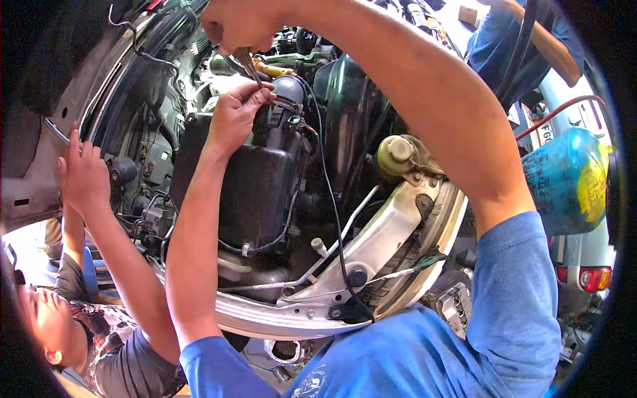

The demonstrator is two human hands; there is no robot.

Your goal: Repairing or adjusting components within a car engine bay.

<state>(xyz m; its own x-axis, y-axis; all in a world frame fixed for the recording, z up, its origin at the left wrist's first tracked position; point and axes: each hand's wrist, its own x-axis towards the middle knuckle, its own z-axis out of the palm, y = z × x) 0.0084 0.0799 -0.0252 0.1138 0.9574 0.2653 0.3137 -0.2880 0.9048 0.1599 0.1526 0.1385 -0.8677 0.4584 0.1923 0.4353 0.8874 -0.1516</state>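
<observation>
My right hand [245, 25] is up over the far left of an open engine bay. Its fingers are closed round a metal tool that looks like pliers [249, 66], pointing down toward my left hand [237, 113]. The left fingertips are pinched together at the tool's lower end; what lies between them is too small to make out. Just beside that hand are a grey rounded duct [288, 89] with a clamp and a black box-shaped housing [255, 192]. A yellow-orange part [273, 69] shows behind the tool.
At left, a co-worker's hand [85, 176] reaches to the raised hood [33, 162] by a metal rod [56, 131]. A thin black cable [332, 192] crosses the bay. A pale capped reservoir [397, 154] sits under my right arm. Another person in blue [494, 56] and a blue-yellow tank [564, 179] are at right.
</observation>
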